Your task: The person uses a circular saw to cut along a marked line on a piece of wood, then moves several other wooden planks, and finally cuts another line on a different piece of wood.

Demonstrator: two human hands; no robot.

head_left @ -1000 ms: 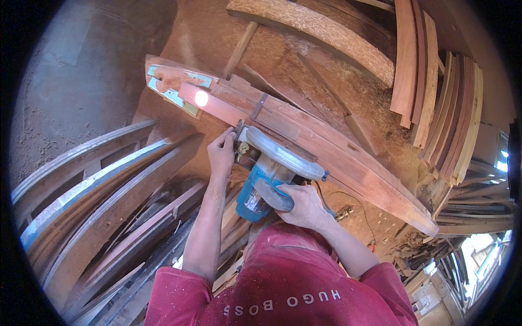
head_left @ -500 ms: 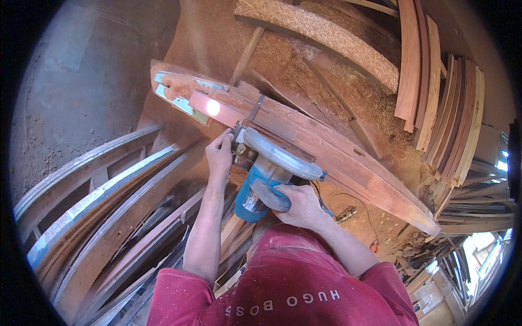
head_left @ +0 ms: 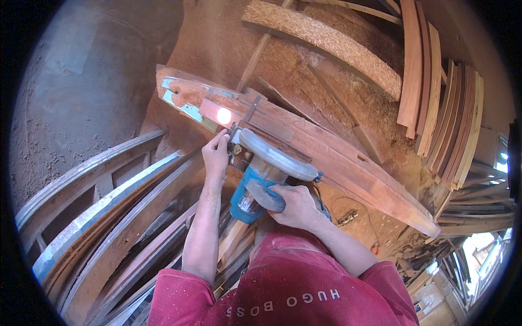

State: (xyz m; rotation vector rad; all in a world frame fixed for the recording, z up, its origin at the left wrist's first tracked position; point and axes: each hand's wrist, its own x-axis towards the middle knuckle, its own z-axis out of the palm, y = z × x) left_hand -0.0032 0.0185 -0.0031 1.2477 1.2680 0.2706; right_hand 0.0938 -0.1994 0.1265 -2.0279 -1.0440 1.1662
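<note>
Blue power saw (head_left: 265, 171), probably heavy, rigid; best held by its five-o'clock handle (head_left: 265, 196), where right fingers (head_left: 283, 191) wrap closed; left fingers (head_left: 222, 140) touch its ten-o'clock front, grip unclear.

The right hand (head_left: 296, 205) grips the grey handle (head_left: 263, 196) of a blue circular saw (head_left: 265, 167) at the near edge of a long reddish board (head_left: 348, 175). The left hand (head_left: 217, 156) pinches the saw's left end. A bright light spot (head_left: 223, 115) falls on wood farther left. Curved timbers (head_left: 122, 236) lie near left; a shaving-covered curved plank (head_left: 326, 46) lies far, stacked boards (head_left: 457, 125) far right.
</note>
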